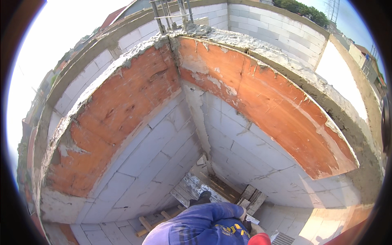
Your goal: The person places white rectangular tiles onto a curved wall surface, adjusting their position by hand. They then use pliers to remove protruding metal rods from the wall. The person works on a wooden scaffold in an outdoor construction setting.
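Observation:
My blue-clad body (192,228), with yellow lettering, fills the bottom centre. A blue sleeve crosses it to what looks like my left hand (243,213), small and partly hidden beside a dark object I cannot make out; its fingers are unclear. A rounded red object (258,239) is just right of it. My right hand is not distinguishable. A dark shoe (201,198) shows above the sleeve, on weathered boards (185,185) down in the corner between two block walls (155,151).
Orange formwork panels (118,106) line both upper walls beneath rough concrete tops (269,57). Rebar (171,14) rises from the corner. A wooden frame (145,224) lies low at left, planks (255,196) at right. More walls, roofs and trees are beyond.

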`<state>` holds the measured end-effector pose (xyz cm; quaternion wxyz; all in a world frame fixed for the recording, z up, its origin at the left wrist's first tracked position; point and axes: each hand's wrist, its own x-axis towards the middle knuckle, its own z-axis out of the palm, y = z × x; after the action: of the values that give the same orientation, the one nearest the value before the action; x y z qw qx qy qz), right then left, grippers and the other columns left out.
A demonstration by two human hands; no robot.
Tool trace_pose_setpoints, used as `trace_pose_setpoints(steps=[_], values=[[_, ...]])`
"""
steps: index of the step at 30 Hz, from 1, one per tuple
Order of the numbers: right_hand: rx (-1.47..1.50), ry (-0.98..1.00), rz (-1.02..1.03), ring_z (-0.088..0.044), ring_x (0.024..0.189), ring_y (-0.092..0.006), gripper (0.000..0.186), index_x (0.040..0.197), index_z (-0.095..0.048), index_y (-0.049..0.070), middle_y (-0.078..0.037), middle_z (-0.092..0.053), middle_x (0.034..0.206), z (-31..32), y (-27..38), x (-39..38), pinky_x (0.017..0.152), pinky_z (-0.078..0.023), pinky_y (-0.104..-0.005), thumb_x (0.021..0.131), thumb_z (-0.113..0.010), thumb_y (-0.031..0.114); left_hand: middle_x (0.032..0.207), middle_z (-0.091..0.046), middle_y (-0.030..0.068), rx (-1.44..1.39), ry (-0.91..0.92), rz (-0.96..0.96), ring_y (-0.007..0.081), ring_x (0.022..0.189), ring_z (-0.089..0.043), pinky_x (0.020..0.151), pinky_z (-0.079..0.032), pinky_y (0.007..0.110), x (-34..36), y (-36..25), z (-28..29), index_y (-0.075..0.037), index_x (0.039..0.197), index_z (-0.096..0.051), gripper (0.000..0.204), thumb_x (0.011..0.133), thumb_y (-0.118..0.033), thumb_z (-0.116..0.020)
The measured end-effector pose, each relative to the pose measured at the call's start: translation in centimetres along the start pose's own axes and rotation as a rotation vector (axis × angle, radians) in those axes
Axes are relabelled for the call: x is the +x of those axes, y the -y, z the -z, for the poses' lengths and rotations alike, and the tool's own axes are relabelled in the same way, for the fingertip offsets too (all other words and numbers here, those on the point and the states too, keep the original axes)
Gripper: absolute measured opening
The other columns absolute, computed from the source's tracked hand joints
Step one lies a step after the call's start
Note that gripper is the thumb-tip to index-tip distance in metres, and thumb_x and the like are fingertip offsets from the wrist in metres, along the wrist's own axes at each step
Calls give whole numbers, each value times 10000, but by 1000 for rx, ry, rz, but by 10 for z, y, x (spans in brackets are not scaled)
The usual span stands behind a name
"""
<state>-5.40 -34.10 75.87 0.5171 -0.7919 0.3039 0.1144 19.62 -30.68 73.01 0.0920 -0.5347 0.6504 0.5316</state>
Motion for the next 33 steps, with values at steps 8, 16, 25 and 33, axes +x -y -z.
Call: trace_pose_setpoints(steps=[8,16,25,33], values=[[295,182,-7,-741,986,-264,420,1351,-665,101,-89,-759,1136,-4,-42,14,883,-599,-513,992,-752,300,1257,-776,190,-57,37,-46,368,1202,-719,1035,-547,479,-9,11,6,-105,1210,-828,551,792,-464,-807],[272,205,-325,-748,1018,-256,370,1325,-676,90,-74,-756,1157,0,-15,7,883,-619,-493,1056,-626,340,1148,-802,179,-17,-39,-105,322,1098,-750,944,-567,455,0,20,-2,-104,1087,-859,453,768,-419,-801],[453,300,-454,-747,1069,-258,350,1264,-708,82,-76,-764,1161,-2,-4,27,883,-620,-499,1094,-526,328,1114,-808,166,-44,-19,-79,322,1081,-751,943,-563,449,16,34,-18,-103,1076,-859,428,770,-395,-800],[-327,297,136,-746,1058,-309,335,1209,-696,39,-151,-761,1150,2,-37,49,877,-614,-496,1033,-560,289,1025,-808,168,-130,-81,-16,318,993,-759,871,-578,460,5,34,-6,-99,1049,-855,403,786,-398,-791]])
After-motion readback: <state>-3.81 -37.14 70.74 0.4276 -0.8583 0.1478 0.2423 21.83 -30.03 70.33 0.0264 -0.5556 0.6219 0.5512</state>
